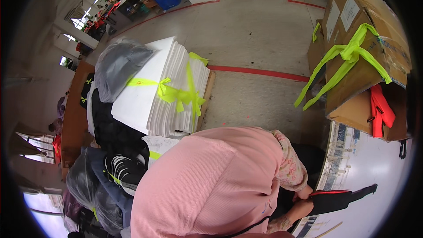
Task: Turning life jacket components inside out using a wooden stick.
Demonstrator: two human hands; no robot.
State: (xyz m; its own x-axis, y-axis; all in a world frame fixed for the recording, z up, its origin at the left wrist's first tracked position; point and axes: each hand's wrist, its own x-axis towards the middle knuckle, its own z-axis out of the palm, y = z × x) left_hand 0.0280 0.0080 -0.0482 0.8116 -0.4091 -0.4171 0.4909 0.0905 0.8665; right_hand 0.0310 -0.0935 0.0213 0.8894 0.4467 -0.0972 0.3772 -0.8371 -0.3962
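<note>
My left arm, in a pink top with a floral sleeve over the forearm, reaches to the lower right. There my left hand point(304, 192) is closed at the near end of a black fabric piece point(328, 203). Just below it, my right hand point(299, 209) is closed on the same end, its fingers bent against the cloth. A bright red-orange strip point(330, 192) runs along the upper edge of the black fabric. The fabric's narrow far end lies out over the white tabletop point(374, 167). What the fingertips do is partly hidden.
An open cardboard box point(352, 110) with neon-yellow ties and a red fabric piece point(381, 110) stands at the table's far end. To the left are a tied stack of white sheets point(172, 83), a grey plastic bag point(121, 64) and bagged dark goods point(92, 189). Red lines mark the floor.
</note>
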